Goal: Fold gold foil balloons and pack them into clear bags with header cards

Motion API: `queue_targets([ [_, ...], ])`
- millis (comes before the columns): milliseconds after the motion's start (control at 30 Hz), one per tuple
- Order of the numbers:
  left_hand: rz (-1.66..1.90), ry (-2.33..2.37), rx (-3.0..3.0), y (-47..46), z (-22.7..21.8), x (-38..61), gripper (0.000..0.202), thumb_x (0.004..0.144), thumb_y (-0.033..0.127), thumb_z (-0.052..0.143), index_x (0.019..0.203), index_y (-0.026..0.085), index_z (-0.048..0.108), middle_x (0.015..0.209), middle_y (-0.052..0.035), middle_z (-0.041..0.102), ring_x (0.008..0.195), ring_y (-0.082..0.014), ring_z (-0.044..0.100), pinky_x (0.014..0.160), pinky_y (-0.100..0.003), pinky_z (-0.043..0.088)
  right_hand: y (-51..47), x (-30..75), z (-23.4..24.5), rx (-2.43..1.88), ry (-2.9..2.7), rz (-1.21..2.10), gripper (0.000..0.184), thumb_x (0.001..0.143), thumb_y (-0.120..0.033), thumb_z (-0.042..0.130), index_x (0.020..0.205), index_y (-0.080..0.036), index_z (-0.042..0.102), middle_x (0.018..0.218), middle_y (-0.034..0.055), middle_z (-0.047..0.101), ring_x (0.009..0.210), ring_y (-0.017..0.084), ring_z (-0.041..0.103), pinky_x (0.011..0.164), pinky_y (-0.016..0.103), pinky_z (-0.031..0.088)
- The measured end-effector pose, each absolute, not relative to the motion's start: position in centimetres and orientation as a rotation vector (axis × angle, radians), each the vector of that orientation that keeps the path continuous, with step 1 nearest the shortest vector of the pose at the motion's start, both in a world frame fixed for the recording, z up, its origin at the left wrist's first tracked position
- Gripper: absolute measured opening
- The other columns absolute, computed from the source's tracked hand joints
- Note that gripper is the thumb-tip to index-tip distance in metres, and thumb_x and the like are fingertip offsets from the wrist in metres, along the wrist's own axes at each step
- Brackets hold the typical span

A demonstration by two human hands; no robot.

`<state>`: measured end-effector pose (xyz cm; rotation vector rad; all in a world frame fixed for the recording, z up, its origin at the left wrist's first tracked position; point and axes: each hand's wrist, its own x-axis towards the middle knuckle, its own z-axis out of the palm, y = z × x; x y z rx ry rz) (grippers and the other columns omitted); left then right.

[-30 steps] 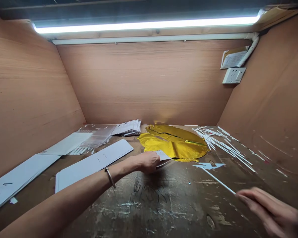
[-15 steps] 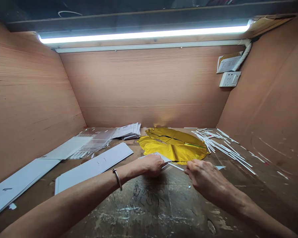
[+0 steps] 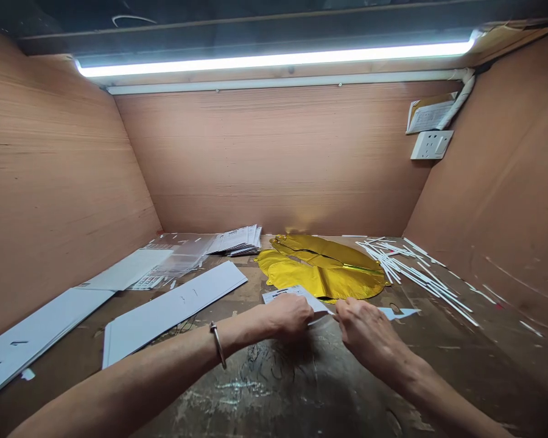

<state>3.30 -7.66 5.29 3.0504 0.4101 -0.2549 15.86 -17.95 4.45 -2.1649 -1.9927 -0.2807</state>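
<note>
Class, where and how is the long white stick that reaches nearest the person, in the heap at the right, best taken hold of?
Probably by its near end, pinched across its width with the fingers of the right hand, coming from the near side and above: the long white stick lies flat and thin, and that end juts past the crossed white sticks.

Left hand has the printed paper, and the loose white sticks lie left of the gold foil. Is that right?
Not quite: the loose white sticks lie right of the gold foil, as the head view shows. The left hand does hold the printed paper.
</note>
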Motion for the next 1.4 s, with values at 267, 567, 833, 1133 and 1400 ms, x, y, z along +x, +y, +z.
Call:
queue_targets([
  [267, -0.29, 0.433, 3.162, -8.6, 3.5, 1.7, 0.006, 0.069, 0.013, 0.051, 0.068, 0.013, 0.057, 0.063, -0.0103, 0.062, 0.057, -0.0237, 0.06, 0.051, -0.029, 0.045, -17.6, 17.0, 1.6, -1.759, -1.956, 0.156, 0.017, 0.081, -0.02, 0.044, 0.076, -0.018, 0.059, 0.084, 0.0058, 0.057, 0.077, 0.016, 0.052, 0.067, 0.027, 0.04],
  [567, -0.367, 0.322, 3.209, -9.3, 2.6, 1.4, 0.007, 0.067, 0.011, 0.051, 0.066, 0.013, 0.058, 0.06, -0.0099, 0.062, 0.054, -0.0242, 0.06, 0.048, -0.03, 0.045, -17.4, 16.8, -0.1, -1.819, -1.575, 0.421, 0.01, 0.075, -0.025, 0.047, 0.069, -0.018, 0.052, 0.061, -0.0008, 0.057, 0.057, 0.014, 0.052, 0.054, 0.025, 0.038],
  [833, -0.126, 0.665, 3.021, -9.0, 2.1, -0.5, 0.034, 0.083, 0.04, 0.037, 0.09, 0.012, 0.057, 0.085, -0.013, 0.063, 0.08, -0.025, 0.059, 0.067, -0.035, 0.047, -17.0, 16.5, -1.4, -1.49, -1.239, 1.302, 0.012, 0.057, -0.021, 0.054, 0.065, -0.014, 0.06, 0.048, -0.0053, 0.048, 0.041, 0.007, 0.04, 0.039, 0.02, 0.036],
  [1133, 0.084, 0.781, 2.915, -7.1, -4.7, -0.2, 0.061, 0.086, 0.05, 0.018, 0.133, 0.01, 0.019, 0.141, -0.0134, 0.015, 0.129, -0.0258, 0.003, 0.102, -0.048, 0.006, -18.6, 16.1, -2.3, -1.697, -2.085, 0.484, 0.017, 0.079, -0.017, 0.045, 0.069, -0.018, 0.059, 0.071, 0.0007, 0.053, 0.068, 0.012, 0.05, 0.061, 0.022, 0.036],
  [1400, 0.074, 0.746, 2.946, -7.3, -4.6, -0.4, 0.064, 0.085, 0.053, 0.012, 0.133, 0.012, 0.018, 0.142, -0.0113, 0.013, 0.129, -0.0246, 0.001, 0.103, -0.046, 0.004, -20.0, 14.9, -3.8, -1.844, -2.132, 0.122, 0.016, 0.081, -0.012, 0.037, 0.07, -0.016, 0.047, 0.076, 0.0056, 0.052, 0.07, 0.016, 0.049, 0.062, 0.027, 0.037],
])
